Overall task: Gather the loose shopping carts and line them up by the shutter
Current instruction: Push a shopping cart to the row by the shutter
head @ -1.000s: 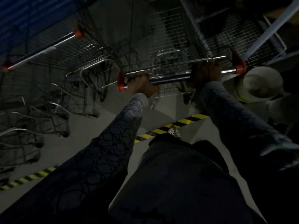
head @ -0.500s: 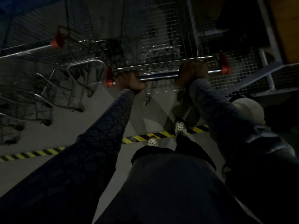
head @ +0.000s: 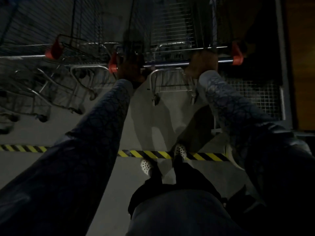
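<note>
Holding on at both ends looks like the way to steer. The left grip is curled round the handle bar of the shopping cart, right beside the left red cap. The right grip is curled round the same bar, nearer the right red cap. Both are closed on the bar, not wide. With the two spread apart like that, I think a push on one side can turn the cart's nose. Both arms are stretched out long, so the cart is well ahead of the body. It stands on the far side of the striped tape on the floor, and the white shoes are right at the tape. Just to the left is another cart, and more cart frames lie toward the floor's left edge. They seem to face the same way, so I think this cart belongs beside them in the row. The ribbed wall at the top left may be the shutter, but it is too dark to tell. A wire mesh panel stands close on the right, so there is little room there.
</note>
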`<state>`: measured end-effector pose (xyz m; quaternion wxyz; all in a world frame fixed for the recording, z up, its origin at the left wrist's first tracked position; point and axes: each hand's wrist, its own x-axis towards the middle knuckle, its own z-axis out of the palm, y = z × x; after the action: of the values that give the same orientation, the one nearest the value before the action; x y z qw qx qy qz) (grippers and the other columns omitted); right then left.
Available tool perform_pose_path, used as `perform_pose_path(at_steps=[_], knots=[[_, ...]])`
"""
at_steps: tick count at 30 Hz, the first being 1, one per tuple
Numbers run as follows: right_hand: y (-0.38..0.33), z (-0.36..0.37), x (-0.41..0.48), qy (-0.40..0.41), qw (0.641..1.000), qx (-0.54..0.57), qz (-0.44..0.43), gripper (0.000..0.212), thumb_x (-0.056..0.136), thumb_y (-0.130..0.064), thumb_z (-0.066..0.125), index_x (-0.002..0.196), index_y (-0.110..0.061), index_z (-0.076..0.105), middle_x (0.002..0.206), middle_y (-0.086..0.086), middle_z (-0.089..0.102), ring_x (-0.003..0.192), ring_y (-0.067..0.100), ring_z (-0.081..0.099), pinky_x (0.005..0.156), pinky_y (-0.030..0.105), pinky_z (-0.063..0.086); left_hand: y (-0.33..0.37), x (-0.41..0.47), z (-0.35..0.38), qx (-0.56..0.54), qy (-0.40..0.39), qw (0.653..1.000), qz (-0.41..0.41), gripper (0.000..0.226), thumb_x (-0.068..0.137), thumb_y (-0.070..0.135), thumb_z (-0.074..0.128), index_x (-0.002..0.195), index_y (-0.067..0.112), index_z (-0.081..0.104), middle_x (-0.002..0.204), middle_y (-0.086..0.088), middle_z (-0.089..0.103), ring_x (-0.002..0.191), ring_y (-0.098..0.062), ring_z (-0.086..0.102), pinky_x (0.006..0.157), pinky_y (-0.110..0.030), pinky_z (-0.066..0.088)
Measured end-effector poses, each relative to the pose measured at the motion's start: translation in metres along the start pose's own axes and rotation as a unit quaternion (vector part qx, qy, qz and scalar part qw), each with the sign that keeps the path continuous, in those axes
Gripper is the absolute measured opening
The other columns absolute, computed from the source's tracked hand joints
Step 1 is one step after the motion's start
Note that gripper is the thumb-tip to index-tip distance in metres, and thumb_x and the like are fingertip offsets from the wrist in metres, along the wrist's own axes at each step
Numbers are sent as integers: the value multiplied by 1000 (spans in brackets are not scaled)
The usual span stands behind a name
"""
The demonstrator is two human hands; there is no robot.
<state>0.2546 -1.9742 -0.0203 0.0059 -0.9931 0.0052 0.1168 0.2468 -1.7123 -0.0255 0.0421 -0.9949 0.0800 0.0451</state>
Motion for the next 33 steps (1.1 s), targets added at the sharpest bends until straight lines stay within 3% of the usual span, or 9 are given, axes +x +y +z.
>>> perform_pose_path(at_steps=[2,4,7,12,15,18,22,28,33], knots=[[1,4,9,34,999,-16,-24,63,92,-66,47,129,-18,64,137,12,61,136,34,48,121,57,20,3,13,3,-3,-11,999,-33,76,97,69,27,149,15,41,155,-17,36,147,-43,19,118,-57,5],[1,10,19,65,997,25,-44,74,89,-75,42,138,-21,57,149,9,51,144,34,36,119,63,9,2,23,9,-11,-1,998,-57,74,100,64,27,154,14,32,158,-17,32,148,-40,19,120,-52,7],[6,15,25,86,990,93,-60,82,88,-83,31,135,-20,55,147,7,48,141,32,35,117,60,17,2,33,6,-34,7,998,-60,69,102,59,32,154,13,33,155,-17,35,145,-37,26,121,-48,4],[29,18,41,146,980,80,-106,58,101,-59,26,133,-22,56,134,6,55,127,33,45,107,49,25,3,55,6,-47,-4,996,-71,70,100,62,35,151,14,37,153,-19,35,145,-38,24,119,-47,-1],[47,21,60,165,981,67,-80,55,102,-58,28,135,-25,56,135,10,53,126,35,46,109,50,26,-1,80,7,-38,0,997,-61,84,91,70,18,144,12,46,145,-21,45,138,-42,33,120,-55,-1],[73,19,86,159,984,66,-53,56,102,-56,31,139,-20,52,142,18,49,131,41,44,113,58,23,0,110,8,-32,2,998,-57,91,85,73,15,140,10,50,139,-24,49,132,-43,39,120,-60,6],[87,9,135,168,981,76,-53,64,100,-57,26,136,-13,55,140,22,51,131,45,45,113,61,24,1,150,3,-43,23,996,-71,91,83,71,17,137,6,52,138,-29,47,127,-45,43,113,-53,22],[89,2,229,208,975,67,-33,60,99,-55,25,126,-13,59,136,20,54,128,41,46,114,55,22,-3,246,10,-19,92,993,-78,83,91,67,24,128,0,57,123,-31,57,116,-45,53,113,-54,22],[87,-16,275,170,982,84,-22,54,102,-48,32,138,-12,52,149,20,44,142,39,34,119,58,10,-4,299,1,-11,73,993,-90,95,83,71,11,133,1,51,132,-29,51,124,-43,47,109,-50,25]])
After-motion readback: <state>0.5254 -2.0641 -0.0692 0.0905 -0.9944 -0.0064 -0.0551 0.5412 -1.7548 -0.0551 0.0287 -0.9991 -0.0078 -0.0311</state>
